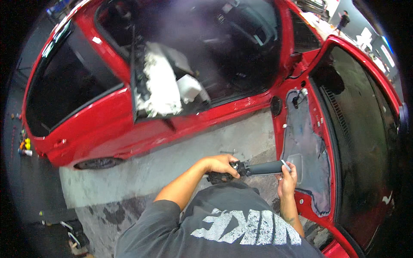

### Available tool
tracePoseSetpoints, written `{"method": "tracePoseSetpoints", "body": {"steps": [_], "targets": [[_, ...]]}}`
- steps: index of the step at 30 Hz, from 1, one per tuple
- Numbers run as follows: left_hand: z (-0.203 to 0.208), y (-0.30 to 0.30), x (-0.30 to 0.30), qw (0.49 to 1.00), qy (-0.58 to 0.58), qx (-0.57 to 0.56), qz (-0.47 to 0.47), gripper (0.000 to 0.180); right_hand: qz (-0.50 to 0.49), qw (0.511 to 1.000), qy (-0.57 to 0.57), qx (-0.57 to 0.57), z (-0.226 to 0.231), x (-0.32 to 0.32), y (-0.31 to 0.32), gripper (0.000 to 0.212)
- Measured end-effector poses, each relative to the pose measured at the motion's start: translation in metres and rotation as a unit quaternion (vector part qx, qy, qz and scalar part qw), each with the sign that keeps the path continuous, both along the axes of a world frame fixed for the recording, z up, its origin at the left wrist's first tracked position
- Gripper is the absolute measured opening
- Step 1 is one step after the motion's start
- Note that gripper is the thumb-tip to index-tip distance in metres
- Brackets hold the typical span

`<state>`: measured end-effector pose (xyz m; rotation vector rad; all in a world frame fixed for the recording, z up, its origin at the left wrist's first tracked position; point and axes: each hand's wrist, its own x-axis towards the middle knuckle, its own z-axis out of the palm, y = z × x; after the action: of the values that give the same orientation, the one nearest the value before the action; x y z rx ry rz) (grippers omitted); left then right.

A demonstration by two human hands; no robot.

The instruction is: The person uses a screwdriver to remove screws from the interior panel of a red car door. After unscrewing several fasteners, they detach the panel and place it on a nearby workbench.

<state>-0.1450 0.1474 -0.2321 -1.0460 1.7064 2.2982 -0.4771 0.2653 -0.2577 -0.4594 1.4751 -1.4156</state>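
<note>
In front of my chest I hold a black device with a dark grey tube-like section (266, 168); its exact kind is unclear. My left hand (222, 166) is closed around the bulky black end, thumb lying across it. At the other end, the fingers of my right hand (287, 178) close on the tube's tip, where a thin pale edge piece (285, 165) shows. Just right of that hand stands an open red car door (280, 133) with its inner side stripped, showing a grey lining sheet (303, 150) with dark edges.
A red car (185, 127) stretches across the far side, its front doorway open. White crumpled material (163, 88) and a white block (188, 88) lie inside it. Farther off at upper right, a person (343, 21) walks. Small items (26, 147) lie at far left.
</note>
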Motion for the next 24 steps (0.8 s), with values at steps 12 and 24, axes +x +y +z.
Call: {"method": "tracePoseSetpoints", "body": {"steps": [12, 24], "targets": [[-0.005, 0.329, 0.326, 0.887, 0.049, 0.07, 0.453, 0.036, 0.601, 0.788, 0.13, 0.033, 0.01, 0.274, 0.034, 0.033], [-0.018, 0.443, 0.44, 0.539, 0.082, 0.043, 0.837, 0.041, 0.653, 0.743, 0.046, 0.14, -0.013, 0.443, -0.002, 0.019]]}}
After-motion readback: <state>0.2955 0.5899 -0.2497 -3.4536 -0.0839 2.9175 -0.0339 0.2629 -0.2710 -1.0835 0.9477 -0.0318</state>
